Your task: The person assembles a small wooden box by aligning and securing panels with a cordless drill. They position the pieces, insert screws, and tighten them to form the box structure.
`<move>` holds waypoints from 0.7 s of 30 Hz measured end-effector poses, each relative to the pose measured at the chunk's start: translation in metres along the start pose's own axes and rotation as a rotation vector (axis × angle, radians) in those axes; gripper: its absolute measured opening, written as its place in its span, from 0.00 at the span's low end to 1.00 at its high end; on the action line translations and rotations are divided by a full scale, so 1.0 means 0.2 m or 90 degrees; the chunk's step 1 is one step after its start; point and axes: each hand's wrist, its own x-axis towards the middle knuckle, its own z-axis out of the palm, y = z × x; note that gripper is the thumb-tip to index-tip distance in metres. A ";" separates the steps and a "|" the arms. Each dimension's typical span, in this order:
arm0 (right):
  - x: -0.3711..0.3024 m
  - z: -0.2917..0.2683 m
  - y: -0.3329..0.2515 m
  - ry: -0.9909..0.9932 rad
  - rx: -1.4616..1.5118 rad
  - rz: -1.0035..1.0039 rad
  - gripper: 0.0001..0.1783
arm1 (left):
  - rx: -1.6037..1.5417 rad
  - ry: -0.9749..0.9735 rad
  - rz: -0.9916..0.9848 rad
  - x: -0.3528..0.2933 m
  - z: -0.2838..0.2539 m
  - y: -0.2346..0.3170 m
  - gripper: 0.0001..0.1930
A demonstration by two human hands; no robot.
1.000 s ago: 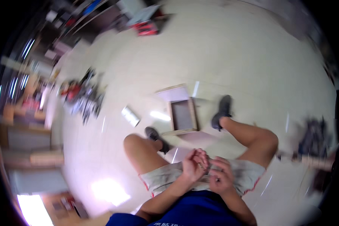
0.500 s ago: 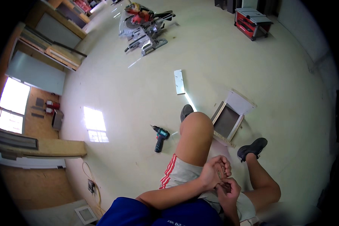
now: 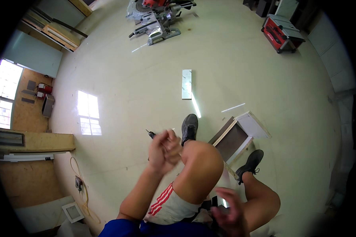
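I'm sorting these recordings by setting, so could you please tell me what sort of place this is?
Probably a woodworking workshop, judging by the mitre saw, the red toolbox and the open wooden box.

Drill (image 3: 151,134) (partly behind left hand (image 3: 165,151)) left of left shoe (image 3: 190,127) | box (image 3: 230,142) to its right | panel (image 3: 186,84) ahead | saw (image 3: 156,27) beyond

Floor (image 3: 168,57) lay open between panel (image 3: 186,84) and saw (image 3: 156,28); bent knee (image 3: 209,157) blocked left hand (image 3: 165,153) from box (image 3: 229,143); drill (image 3: 152,134) partly hidden.
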 end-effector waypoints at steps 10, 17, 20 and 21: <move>-0.29 -0.62 0.37 0.281 -0.382 0.277 0.14 | 0.559 0.702 -0.026 0.90 -2.21 0.31 0.09; -0.40 -0.64 0.44 0.282 -0.522 0.325 0.15 | 0.972 0.724 0.163 1.20 -2.46 0.05 0.08; -0.37 -0.63 0.43 0.282 -0.533 0.339 0.17 | 1.022 0.665 0.181 1.24 -2.37 -0.03 0.08; -0.33 -0.62 0.43 0.279 -0.543 0.330 0.18 | 1.028 0.646 0.166 1.22 -2.36 -0.02 0.08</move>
